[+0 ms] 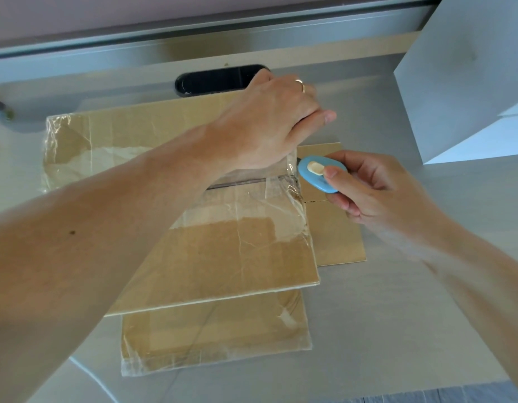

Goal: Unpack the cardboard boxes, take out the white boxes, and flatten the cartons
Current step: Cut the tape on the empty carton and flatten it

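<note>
A brown cardboard carton (222, 251) stands on the grey table, its taped top face toward me, with clear tape (269, 205) over the centre seam. My left hand (269, 120) reaches across and grips the carton's far right top edge, fingers curled over it. My right hand (377, 193) pinches a small blue oval cutter (318, 173) at the right end of the seam, its tip touching the tape. A large white box (467, 82) stands at the right.
A flattened taped carton (217, 338) lies under the near side of the carton. A black oval slot (217, 80) sits in the table behind it, below a metal rail. Grey table surface (397, 315) extends to the right and front.
</note>
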A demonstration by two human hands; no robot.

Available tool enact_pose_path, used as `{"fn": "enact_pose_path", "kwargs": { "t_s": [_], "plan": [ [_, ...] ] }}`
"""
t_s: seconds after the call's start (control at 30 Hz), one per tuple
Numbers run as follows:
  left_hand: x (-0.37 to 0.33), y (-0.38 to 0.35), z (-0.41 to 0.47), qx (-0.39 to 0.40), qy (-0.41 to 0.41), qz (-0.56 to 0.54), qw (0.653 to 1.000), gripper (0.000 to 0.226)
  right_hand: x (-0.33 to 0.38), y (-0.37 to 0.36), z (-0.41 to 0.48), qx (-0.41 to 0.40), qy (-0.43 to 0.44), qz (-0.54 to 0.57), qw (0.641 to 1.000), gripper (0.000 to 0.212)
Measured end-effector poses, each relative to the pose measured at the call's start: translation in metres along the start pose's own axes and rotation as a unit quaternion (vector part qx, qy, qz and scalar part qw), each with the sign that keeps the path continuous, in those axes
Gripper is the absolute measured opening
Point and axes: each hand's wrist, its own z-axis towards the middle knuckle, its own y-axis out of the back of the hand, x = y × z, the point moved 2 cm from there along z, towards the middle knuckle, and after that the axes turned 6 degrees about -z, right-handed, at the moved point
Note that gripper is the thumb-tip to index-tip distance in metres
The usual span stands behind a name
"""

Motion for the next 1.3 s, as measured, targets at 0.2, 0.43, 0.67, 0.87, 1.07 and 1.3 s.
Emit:
{"fn": "enact_pose_path", "kwargs": {
  "t_s": [0.2, 0.43, 0.67, 0.87, 1.07, 1.3],
  "plan": [
    [-0.001, 0.002, 0.0, -0.003, -0.004, 0.0, 1.0, 0.047, 0.0, 0.002, 0.005, 0.001, 0.012, -0.017, 1.0, 0.025],
    [-0.002, 0.002, 0.001, -0.008, -0.013, -0.002, 1.0, 0.046, -0.007, 0.002, -0.005, 0.002, 0.005, 0.008, 1.0, 0.023],
    [-0.005, 0.003, 0.003, 0.011, -0.02, 0.005, 1.0, 0.046, -0.004, 0.001, -0.001, 0.002, 0.007, -0.01, 1.0, 0.024],
    [-0.011, 0.003, 0.004, 0.025, -0.027, 0.02, 0.999, 0.045, 0.0, 0.007, -0.006, 0.01, 0.006, -0.013, 1.0, 0.023],
    [-0.012, 0.005, 0.005, 0.048, -0.086, 0.005, 0.995, 0.054, 0.001, 0.004, -0.003, -0.006, 0.001, -0.031, 1.0, 0.023],
    [-0.016, 0.002, 0.004, 0.047, -0.091, 0.007, 0.995, 0.058, -0.001, 0.01, -0.017, 0.03, -0.012, -0.026, 0.999, 0.022]
  ]
}}
